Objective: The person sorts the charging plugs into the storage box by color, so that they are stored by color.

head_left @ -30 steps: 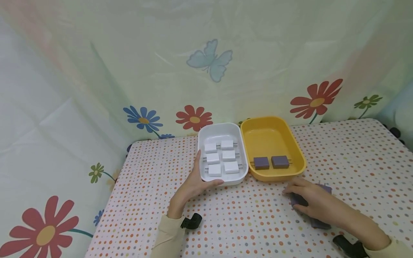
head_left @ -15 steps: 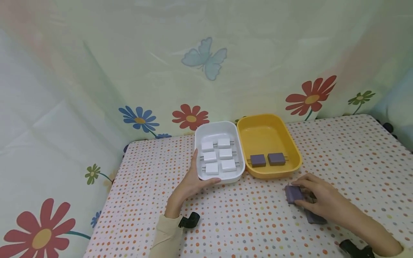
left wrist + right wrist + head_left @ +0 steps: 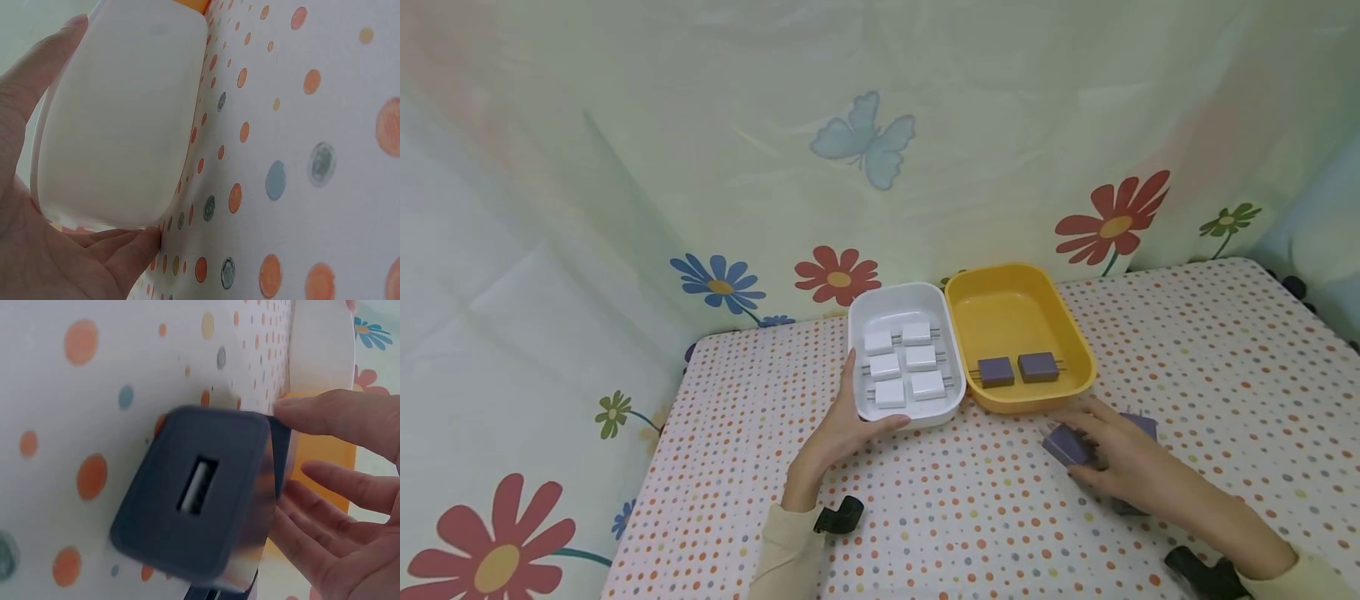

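My left hand (image 3: 844,427) rests against the near left corner of a white tray (image 3: 961,400). Its thumb lies along the front wall, and its fingers lie along the left side. Several white USB wall chargers (image 3: 890,393) sit inside. In front of a yellow tray (image 3: 1026,407), my right hand (image 3: 1116,450) pinches a purple USB charger (image 3: 1067,445) between thumb and fingers, its prongs pointing away from the person. Another purple charger (image 3: 1141,424) shows beyond that hand, and one more charger (image 3: 1127,507) is mostly hidden under it. The right wrist view shows a nearby charger's USB port (image 3: 199,486).
Two purple chargers (image 3: 996,372) lie near the front of the yellow tray, which stands against the white one. A dotted cloth (image 3: 970,525) covers the table. A flowered curtain (image 3: 1000,108) hangs behind, and black wrist mounts (image 3: 839,516) sit on both wrists.
The right hand has brought a purple charger out from the group and turned it, shifting slightly toward the yellow tray. The left hand stays on the white tray. The head view has shifted slightly.
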The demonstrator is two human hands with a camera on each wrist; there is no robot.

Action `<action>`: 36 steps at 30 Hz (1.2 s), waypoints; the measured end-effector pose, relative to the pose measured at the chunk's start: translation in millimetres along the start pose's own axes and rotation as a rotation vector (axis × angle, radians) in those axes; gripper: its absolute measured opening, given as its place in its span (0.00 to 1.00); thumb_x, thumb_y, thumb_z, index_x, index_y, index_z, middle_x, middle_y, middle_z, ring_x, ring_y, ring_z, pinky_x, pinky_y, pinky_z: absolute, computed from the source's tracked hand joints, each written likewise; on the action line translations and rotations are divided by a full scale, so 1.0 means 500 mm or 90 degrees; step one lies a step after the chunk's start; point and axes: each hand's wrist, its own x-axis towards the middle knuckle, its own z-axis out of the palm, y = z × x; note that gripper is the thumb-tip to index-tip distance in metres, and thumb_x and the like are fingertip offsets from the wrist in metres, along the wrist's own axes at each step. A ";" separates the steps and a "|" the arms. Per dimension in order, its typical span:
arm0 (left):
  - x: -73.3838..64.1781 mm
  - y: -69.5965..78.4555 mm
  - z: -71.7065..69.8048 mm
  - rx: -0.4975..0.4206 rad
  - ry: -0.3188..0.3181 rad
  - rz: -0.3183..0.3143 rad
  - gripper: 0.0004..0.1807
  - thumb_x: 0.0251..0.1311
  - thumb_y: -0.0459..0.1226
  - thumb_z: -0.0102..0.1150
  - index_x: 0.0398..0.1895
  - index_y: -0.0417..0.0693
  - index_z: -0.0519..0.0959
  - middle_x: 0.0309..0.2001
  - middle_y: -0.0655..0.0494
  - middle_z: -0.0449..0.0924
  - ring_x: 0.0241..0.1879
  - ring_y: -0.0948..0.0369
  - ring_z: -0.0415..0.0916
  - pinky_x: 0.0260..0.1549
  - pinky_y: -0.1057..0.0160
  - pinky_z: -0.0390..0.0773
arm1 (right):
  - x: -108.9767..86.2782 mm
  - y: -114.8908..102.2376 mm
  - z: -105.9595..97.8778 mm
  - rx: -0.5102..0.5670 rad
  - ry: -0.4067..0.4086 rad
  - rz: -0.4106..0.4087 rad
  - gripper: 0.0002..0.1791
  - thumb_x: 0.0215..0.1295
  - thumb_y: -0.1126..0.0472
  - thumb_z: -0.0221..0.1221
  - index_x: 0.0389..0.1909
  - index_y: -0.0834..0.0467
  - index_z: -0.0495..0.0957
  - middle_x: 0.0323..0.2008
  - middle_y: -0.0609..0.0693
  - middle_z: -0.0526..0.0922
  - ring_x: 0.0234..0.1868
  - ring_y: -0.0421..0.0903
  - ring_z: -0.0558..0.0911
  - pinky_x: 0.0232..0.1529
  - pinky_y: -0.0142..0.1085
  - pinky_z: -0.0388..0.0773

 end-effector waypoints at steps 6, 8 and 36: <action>0.002 0.001 0.000 -0.013 -0.002 0.013 0.73 0.55 0.45 0.81 0.85 0.53 0.28 0.82 0.49 0.50 0.78 0.49 0.55 0.73 0.37 0.56 | 0.005 0.000 -0.001 -0.038 -0.007 0.029 0.39 0.44 0.66 0.83 0.59 0.71 0.79 0.58 0.70 0.76 0.55 0.70 0.80 0.52 0.61 0.81; 0.004 0.002 0.002 -0.016 -0.005 0.017 0.73 0.55 0.45 0.81 0.85 0.53 0.29 0.82 0.48 0.50 0.78 0.49 0.55 0.73 0.37 0.56 | 0.007 0.000 0.000 -0.049 -0.011 0.046 0.39 0.45 0.65 0.82 0.59 0.73 0.79 0.59 0.73 0.76 0.56 0.72 0.79 0.53 0.62 0.79; 0.004 -0.001 0.001 0.002 0.006 0.000 0.74 0.53 0.47 0.82 0.86 0.55 0.30 0.83 0.49 0.48 0.79 0.48 0.53 0.73 0.36 0.55 | 0.024 -0.005 -0.051 -0.026 -0.109 -0.020 0.32 0.41 0.68 0.83 0.52 0.59 0.84 0.56 0.64 0.81 0.57 0.67 0.81 0.50 0.58 0.83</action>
